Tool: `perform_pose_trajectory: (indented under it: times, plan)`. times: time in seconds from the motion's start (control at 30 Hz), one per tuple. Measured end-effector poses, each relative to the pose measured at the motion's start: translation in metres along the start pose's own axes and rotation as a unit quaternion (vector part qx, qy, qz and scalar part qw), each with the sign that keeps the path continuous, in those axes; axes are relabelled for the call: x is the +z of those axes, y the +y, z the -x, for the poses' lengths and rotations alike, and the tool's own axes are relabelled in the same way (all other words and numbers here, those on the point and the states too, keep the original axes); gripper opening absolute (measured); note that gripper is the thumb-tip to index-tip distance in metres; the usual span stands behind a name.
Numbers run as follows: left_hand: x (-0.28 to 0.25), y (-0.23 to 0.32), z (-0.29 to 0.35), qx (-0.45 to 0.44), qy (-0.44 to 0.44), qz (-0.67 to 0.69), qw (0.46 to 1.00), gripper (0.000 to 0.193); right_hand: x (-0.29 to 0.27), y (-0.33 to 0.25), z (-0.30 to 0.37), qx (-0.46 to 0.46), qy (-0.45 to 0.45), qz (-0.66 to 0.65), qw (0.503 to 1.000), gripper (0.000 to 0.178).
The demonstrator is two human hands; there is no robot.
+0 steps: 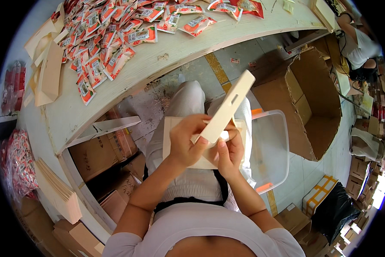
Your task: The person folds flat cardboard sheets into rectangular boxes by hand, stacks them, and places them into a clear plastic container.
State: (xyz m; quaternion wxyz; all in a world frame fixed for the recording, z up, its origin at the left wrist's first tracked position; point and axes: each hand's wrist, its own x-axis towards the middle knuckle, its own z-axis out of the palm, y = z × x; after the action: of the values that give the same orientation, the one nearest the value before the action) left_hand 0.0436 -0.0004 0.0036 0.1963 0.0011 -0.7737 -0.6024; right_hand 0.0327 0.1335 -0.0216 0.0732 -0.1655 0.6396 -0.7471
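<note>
Over my lap, both hands work at a cream cardboard box (229, 107), partly folded, with a small slot in its long narrow side. My left hand (184, 139) is closed on its lower left edge, the thumb pressed along the side. At its lower right, my right hand (230, 153) pinches the board with thumb and fingers. A small white thing (224, 135) shows at the right fingertips; I cannot make out what it is. More flat cream cardboard (170, 128) lies across my thighs beneath the hands, which hide much of it.
Many red-and-white wrapped packets (111, 38) are heaped on the table (166, 58) ahead. Cream cartons (51, 73) and a board stack (57, 188) stand at left. Right of my legs are a clear plastic bin (272, 145) and a large open carton (317, 107). Another person (357, 47) is at far right.
</note>
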Motion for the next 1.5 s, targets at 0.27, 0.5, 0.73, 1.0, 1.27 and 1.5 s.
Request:
perform_pose_trajectory:
  times: [0.27,0.5,0.73,1.0,1.27,1.5]
  plan:
    - [-0.004,-0.011,-0.013,0.055,-0.036,-0.063,0.996,0.032,-0.001,-0.011,-0.015,0.127,0.035,0.026,0.991,0.025]
    - [-0.014,-0.015,-0.016,-0.065,-0.161,0.092,0.98,0.042,-0.008,-0.016,-0.022,0.141,0.003,-0.036,0.989,0.022]
    - [-0.025,-0.05,-0.008,-0.1,-0.212,0.573,0.785,0.058,0.005,-0.04,-0.035,0.024,-0.118,0.13,0.984,0.02]
    - [-0.008,-0.064,-0.013,-0.115,-0.192,0.669,0.709,0.064,0.013,-0.038,-0.027,0.032,-0.216,0.156,0.963,0.027]
    - [-0.006,-0.066,-0.007,-0.124,-0.182,0.678,0.701,0.07,0.004,-0.036,-0.022,0.07,-0.267,0.173,0.945,0.03]
    - [-0.006,-0.074,-0.01,-0.123,-0.18,0.676,0.704,0.076,0.007,-0.04,-0.032,0.066,-0.301,0.168,0.936,0.043]
